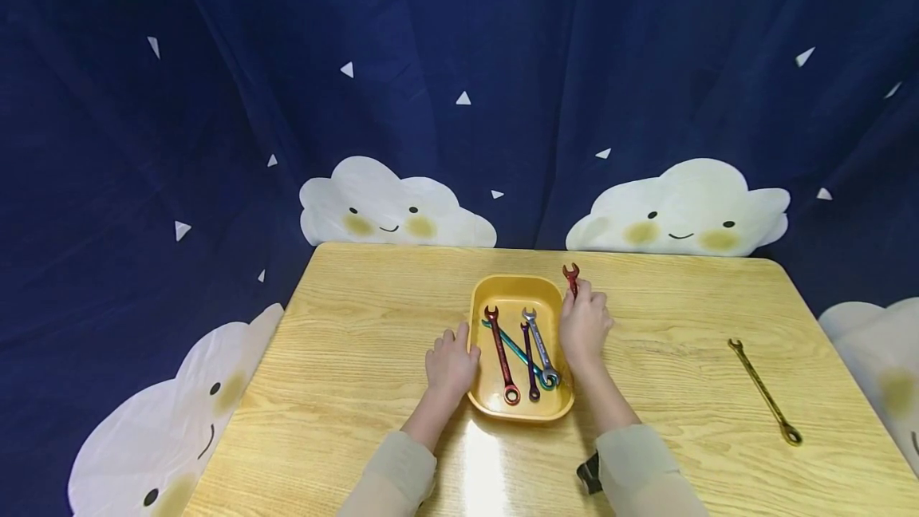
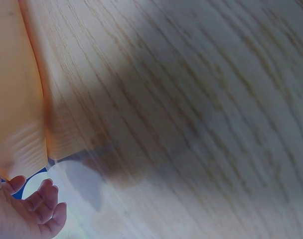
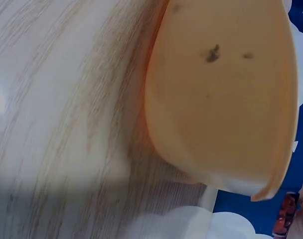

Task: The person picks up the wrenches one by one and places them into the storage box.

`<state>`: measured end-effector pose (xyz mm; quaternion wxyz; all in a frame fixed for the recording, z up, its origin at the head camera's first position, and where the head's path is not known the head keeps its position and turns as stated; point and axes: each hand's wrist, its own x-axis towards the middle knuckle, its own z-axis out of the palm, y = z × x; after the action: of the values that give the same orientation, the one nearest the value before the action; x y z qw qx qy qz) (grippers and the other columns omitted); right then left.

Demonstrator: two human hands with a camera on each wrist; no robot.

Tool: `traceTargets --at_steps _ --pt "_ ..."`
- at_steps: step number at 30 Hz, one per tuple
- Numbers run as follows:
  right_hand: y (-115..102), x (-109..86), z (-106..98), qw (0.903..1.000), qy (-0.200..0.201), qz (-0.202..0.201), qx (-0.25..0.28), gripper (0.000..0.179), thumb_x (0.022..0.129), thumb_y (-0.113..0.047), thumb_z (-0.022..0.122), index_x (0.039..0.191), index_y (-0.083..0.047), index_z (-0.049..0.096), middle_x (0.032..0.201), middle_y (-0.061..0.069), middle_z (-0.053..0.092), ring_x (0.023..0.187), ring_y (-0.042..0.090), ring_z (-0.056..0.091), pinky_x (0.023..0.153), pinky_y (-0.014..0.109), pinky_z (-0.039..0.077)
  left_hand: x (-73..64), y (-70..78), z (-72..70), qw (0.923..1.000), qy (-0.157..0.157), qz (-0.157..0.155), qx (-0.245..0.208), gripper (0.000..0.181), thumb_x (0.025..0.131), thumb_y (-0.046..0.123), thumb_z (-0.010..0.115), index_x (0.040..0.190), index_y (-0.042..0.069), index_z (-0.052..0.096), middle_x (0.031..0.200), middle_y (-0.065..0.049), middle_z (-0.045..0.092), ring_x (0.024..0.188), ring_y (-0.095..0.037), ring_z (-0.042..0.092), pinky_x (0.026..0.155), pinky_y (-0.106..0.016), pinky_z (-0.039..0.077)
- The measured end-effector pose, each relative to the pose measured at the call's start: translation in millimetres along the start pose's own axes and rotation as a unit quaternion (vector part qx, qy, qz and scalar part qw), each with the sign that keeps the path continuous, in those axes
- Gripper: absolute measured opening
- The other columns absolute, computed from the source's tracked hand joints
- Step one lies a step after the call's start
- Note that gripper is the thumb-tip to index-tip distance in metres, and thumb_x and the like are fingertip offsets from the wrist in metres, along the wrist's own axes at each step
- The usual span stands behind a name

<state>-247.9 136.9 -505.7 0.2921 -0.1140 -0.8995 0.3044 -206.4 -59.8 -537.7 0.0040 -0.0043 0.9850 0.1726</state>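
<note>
A yellow plastic tray (image 1: pixel 513 415) stands on the table, seen from its side in both wrist views. Inside lie a dark red wrench (image 1: pixel 502 357), a teal wrench (image 1: pixel 511 345), a purple wrench (image 1: pixel 530 365) and a silver wrench (image 1: pixel 542 347), overlapping in places. My left hand (image 1: pixel 452 361) rests at the tray's left rim, its fingers relaxed. Over the right rim, my right hand (image 1: pixel 585 324) holds another red wrench (image 1: pixel 571 274), its open jaw pointing away from me. Only that wrench's end shows in the right wrist view; the rest is covered by the hand.
A gold-coloured wrench (image 1: pixel 764 392) lies on the wooden table (image 1: pixel 345 325), well to the right of the tray. Beneath my right sleeve sits a black item (image 1: pixel 589 474). A dark blue curtain (image 1: pixel 431 22) with clouds and white triangles hangs behind the table.
</note>
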Motion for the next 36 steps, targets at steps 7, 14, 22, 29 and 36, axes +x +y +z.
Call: traceTargets --at_steps 7,14,22,29,36 --pt "-10.8 -1.8 1.6 0.9997 -0.024 0.005 0.004 0.027 0.091 -0.015 0.054 0.112 0.000 0.055 0.091 0.028 0.054 0.078 0.046 0.055 0.067 0.054 0.037 0.4 -0.8 0.5 1.0000 -0.001 -0.001 -0.005 0.038 0.091 0.032 0.047 0.125 0.015 0.043 0.103 -0.013 0.054 0.086 -0.028 0.052 0.072 -0.044 0.042" --pt "-20.4 -4.4 5.0 0.9993 -0.033 -0.012 0.009 0.026 0.091 -0.016 0.054 0.111 0.001 0.056 0.090 0.027 0.054 0.077 0.046 0.055 0.068 0.055 0.038 0.0 -0.5 -0.2 1.0000 0.003 0.004 -0.003 0.037 0.091 0.032 0.047 0.123 0.014 0.044 0.101 -0.013 0.054 0.084 -0.028 0.052 0.070 -0.043 0.042" --pt "-29.2 -9.5 9.6 0.9987 -0.032 -0.038 0.004 0.025 0.090 -0.015 0.055 0.108 0.001 0.057 0.085 0.025 0.054 0.072 0.043 0.057 0.064 0.056 0.041 -0.9 -0.3 -0.6 0.9999 0.007 0.007 -0.002 0.037 0.091 0.031 0.047 0.123 0.014 0.044 0.100 -0.014 0.054 0.082 -0.028 0.052 0.069 -0.042 0.043" --pt "-32.7 -16.2 16.4 0.9974 -0.027 -0.066 -0.005 0.023 0.088 -0.014 0.057 0.106 0.001 0.058 0.081 0.023 0.054 0.068 0.040 0.057 0.059 0.054 0.042 -2.0 0.1 -1.4 0.9999 0.014 0.004 -0.009 0.038 0.090 0.031 0.047 0.124 0.014 0.044 0.100 -0.014 0.054 0.084 -0.028 0.052 0.070 -0.042 0.042" --pt "-33.3 -24.3 25.3 0.9966 -0.037 -0.072 -0.009 0.022 0.087 -0.013 0.059 0.106 -0.001 0.057 0.083 0.023 0.055 0.070 0.041 0.058 0.060 0.053 0.042 -1.4 -0.4 -1.2 0.9999 0.012 0.006 -0.010 0.040 0.090 0.031 0.048 0.126 0.014 0.044 0.104 -0.015 0.054 0.087 -0.030 0.052 0.071 -0.044 0.042"
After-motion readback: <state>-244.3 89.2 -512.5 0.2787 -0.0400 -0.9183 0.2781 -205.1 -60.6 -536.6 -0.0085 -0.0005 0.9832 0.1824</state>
